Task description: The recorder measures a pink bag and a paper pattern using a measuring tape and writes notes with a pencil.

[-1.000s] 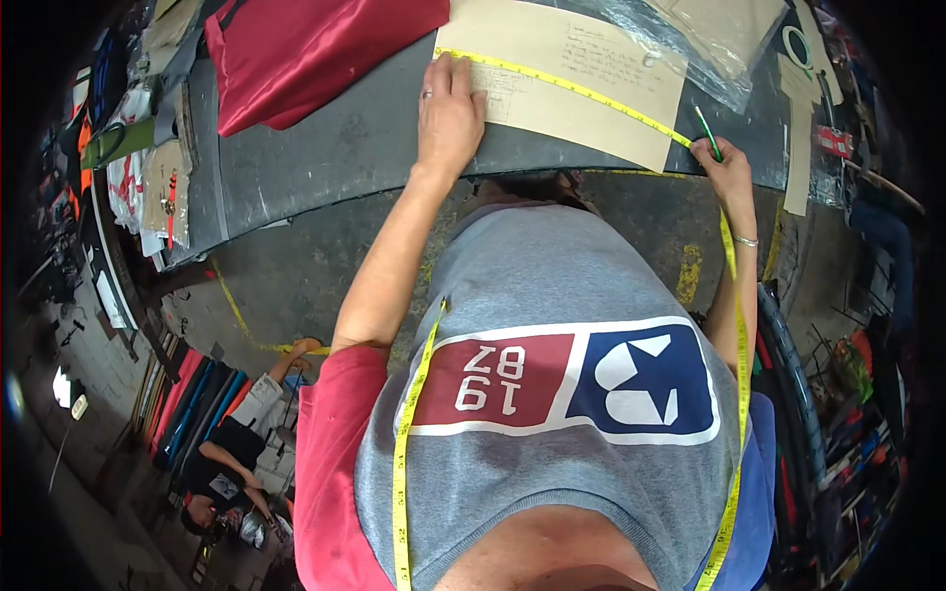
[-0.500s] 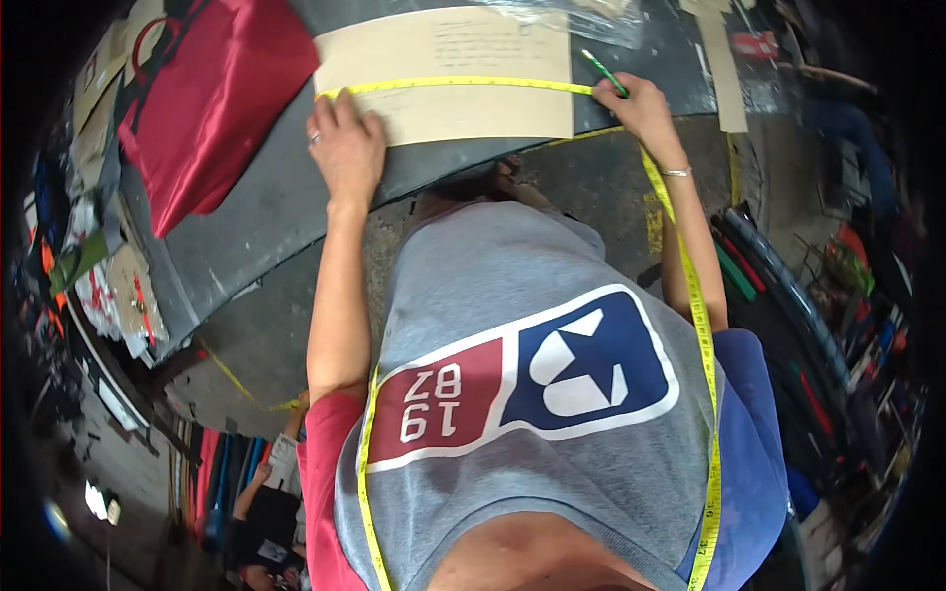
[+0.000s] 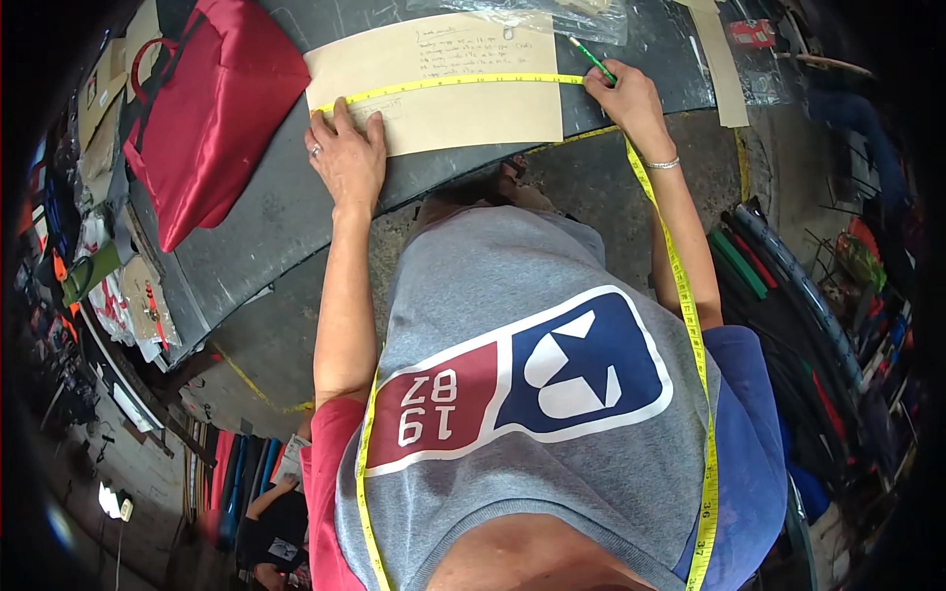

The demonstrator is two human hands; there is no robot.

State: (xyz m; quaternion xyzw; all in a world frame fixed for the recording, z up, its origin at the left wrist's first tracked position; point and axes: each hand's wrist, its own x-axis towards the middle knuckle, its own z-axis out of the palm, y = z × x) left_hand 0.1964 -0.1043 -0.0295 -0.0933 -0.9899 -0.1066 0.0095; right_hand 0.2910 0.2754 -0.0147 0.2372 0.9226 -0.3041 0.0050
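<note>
A yellow measuring tape [image 3: 453, 84] is stretched across a tan paper sheet [image 3: 473, 128] with handwriting on it. My left hand [image 3: 347, 163] lies on the sheet's left part, fingers spread, their tips pressing the tape's end near the left edge. Just past the right edge, my right hand [image 3: 628, 103] pinches the tape. A green pencil [image 3: 591, 59] also sticks out of that hand, its tip pointing up and left. From there the tape runs down along my right forearm and loops over my shoulders.
A shiny red bag [image 3: 222, 118] with dark trim lies left of the sheet on the dark table [image 3: 261, 231]. Clear plastic [image 3: 581, 20] and a tan strip [image 3: 724, 74] are at the far right. Rolls of material [image 3: 788, 286] stand below right. Another person [image 3: 276, 532] is at lower left.
The whole view has shifted slightly. Both hands keep nearly the same places along the tape, and the handwriting shows more sharply now.
</note>
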